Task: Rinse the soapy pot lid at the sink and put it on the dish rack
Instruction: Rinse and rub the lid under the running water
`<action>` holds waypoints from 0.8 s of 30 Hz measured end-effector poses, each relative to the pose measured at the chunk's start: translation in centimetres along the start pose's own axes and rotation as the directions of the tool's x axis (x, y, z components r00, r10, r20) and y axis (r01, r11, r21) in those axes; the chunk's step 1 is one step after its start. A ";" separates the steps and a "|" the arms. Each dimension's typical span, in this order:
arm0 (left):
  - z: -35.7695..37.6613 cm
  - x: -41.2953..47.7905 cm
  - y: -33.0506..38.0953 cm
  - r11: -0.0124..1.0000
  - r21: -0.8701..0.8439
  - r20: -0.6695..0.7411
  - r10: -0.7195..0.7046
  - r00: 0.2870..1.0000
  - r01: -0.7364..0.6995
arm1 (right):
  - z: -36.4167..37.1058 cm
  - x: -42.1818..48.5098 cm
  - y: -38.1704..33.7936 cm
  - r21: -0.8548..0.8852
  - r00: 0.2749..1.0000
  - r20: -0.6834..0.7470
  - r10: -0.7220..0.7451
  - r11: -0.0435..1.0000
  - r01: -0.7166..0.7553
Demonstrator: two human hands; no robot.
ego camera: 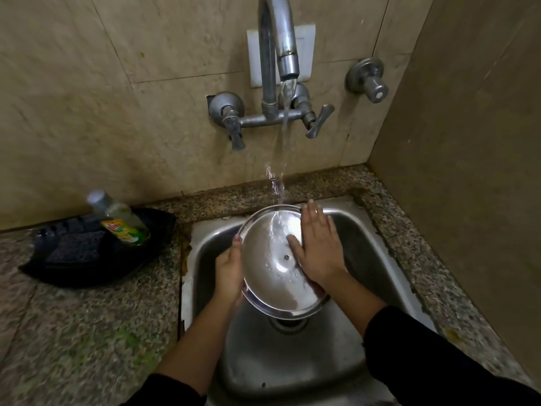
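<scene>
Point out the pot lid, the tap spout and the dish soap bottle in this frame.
pot lid (273,284): head view, on its bare steel surface below the centre hole.
tap spout (288,64): head view, on the downturned outlet end.
dish soap bottle (123,225): head view, on its yellow-green label.

Head camera looks steeply down, close over the sink (366,259).

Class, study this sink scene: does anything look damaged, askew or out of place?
Yes. The dish soap bottle lies tilted in the black tray instead of standing, and the sink rim's left edge looks chipped and stained.
</scene>
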State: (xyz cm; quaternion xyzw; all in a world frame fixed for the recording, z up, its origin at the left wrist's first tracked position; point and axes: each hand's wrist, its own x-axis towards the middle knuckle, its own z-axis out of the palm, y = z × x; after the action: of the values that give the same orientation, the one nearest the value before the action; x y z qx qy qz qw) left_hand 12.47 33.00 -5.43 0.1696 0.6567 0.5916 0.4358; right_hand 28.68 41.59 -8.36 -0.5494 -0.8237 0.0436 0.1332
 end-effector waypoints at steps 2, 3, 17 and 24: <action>1.0 -0.3 -0.1 1.000 -0.002 0.030 -0.004 1.000 0.004 | -0.5 1.3 -3.0 0.108 0.996 -0.031 -0.086 0.990 0.088; 1.4 -0.2 0.1 1.000 -0.018 0.035 -0.001 0.999 0.001 | -0.4 1.1 -4.3 0.155 0.982 -0.020 -0.186 0.970 0.187; 1.7 0.0 0.1 0.998 -0.047 0.066 0.031 0.997 -0.028 | -0.9 1.4 -4.8 0.106 0.965 -0.018 -0.260 0.960 0.261; -0.3 1.2 0.4 0.999 -0.034 -0.044 0.022 0.999 -0.023 | 0.0 -3.4 0.7 0.008 0.913 0.127 -0.388 0.921 0.390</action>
State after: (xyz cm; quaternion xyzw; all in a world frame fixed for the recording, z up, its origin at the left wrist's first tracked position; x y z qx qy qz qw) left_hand 11.44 33.86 -5.52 0.1566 0.6539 0.6111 0.4177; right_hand 30.54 38.75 -9.07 -0.3721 -0.9235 0.0438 0.0819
